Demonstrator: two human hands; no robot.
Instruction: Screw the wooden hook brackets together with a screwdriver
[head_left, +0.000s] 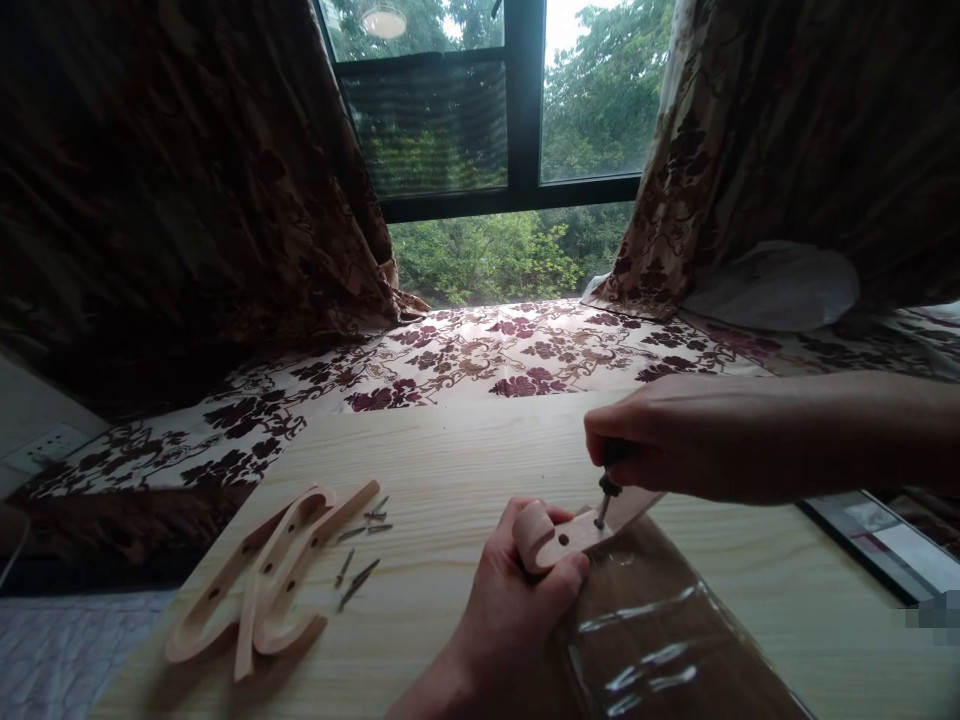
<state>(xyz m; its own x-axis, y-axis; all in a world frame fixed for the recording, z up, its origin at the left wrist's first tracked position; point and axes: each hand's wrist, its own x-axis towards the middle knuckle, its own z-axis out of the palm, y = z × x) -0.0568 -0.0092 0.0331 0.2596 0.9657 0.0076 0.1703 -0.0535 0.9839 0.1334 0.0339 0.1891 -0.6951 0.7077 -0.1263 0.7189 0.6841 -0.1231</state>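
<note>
My right hand (637,440) is closed around the dark handle of a screwdriver (609,488), its shaft pointing down. The tip meets a hole in a pale wooden hook (581,535) with a curled end; whether a screw sits there I cannot make out. Gripping the hook near that curl is my left hand (517,590), thumb along the near side. A second dark hole shows between thumb and tip. Beneath the hook lies a brown, plastic-wrapped board (660,640). On the left, several loose wooden hooks (277,580) lie overlapping, with several screws (360,580) scattered beside them.
Everything rests on a light wooden tabletop (420,460). A dark-framed flat object (885,540) lies at the right edge. Beyond the table spreads a floral cloth (480,350), below a window with patterned curtains (660,230). A wall socket (45,448) is at far left.
</note>
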